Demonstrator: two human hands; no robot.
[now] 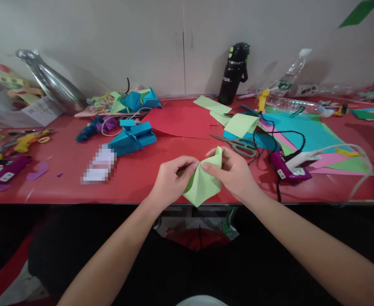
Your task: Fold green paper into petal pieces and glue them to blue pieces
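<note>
Bare arms stretch toward the red table. The left hand and right hand pinch the light green paper by the table's front edge, probably so it keeps its shape (thin paper flops easily).

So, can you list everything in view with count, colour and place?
Folded paper: one, light green, between hands
Paper models: several, mostly blue, centre-left
Red sheet: one, red, centre
Coloured sheets: several, blue, pink, green, right
Grey-handled scissors: one pair, grey, centre-right
Flask: one, black, back
Metal bottle: one, silver, back left
Plastic bottles: several, clear, back right
Power strips: two, purple, left, right
Glue guns, apparently: two, yellow, left, right
Box: one, white, back left
Table: one, red, beneath
Left hand: one, bare, holding paper
Right hand: one, bare, holding paper
</note>
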